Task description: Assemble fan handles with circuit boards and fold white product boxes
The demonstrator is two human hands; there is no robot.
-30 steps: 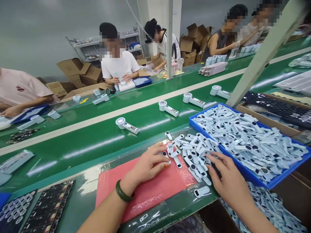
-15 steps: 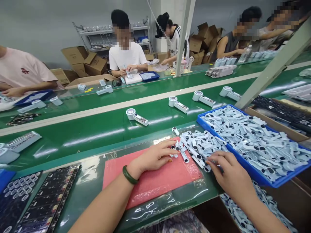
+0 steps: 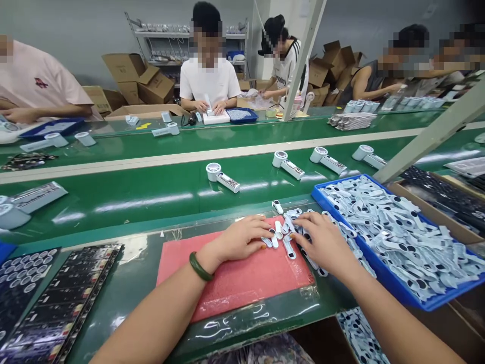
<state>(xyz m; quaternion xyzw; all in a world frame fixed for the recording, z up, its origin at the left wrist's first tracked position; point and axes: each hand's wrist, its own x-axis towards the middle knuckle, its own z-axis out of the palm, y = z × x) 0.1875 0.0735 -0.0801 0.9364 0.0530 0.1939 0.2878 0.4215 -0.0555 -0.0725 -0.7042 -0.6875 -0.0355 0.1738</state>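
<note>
My left hand (image 3: 244, 237) lies over the pink mat (image 3: 227, 283), a green bangle on its wrist. Its fingers are stretched out, tips at a few small light-blue plastic pieces (image 3: 275, 238) with round ends. My right hand (image 3: 328, 245) reaches over the loose pile of such pieces (image 3: 347, 237), thumb and fingers apart, fingertips among them; I see nothing clearly held. One piece with a dark oval (image 3: 291, 248) lies below its thumb, and another single piece (image 3: 278, 206) lies beyond the mat.
A blue tray (image 3: 420, 303) heaped with similar pieces stands at right, above a box of more pieces (image 3: 359, 333). Handheld fans (image 3: 223, 177) lie along the green belt (image 3: 151, 202). Black printed sheets (image 3: 71, 293) are at left. Several people work across the belt; a slanted post (image 3: 428, 131) rises at right.
My right hand has moved left and away from me, from the pile's near edge onto the pieces beside my left hand. The left hand stays over the mat. The view has shifted slightly.
</note>
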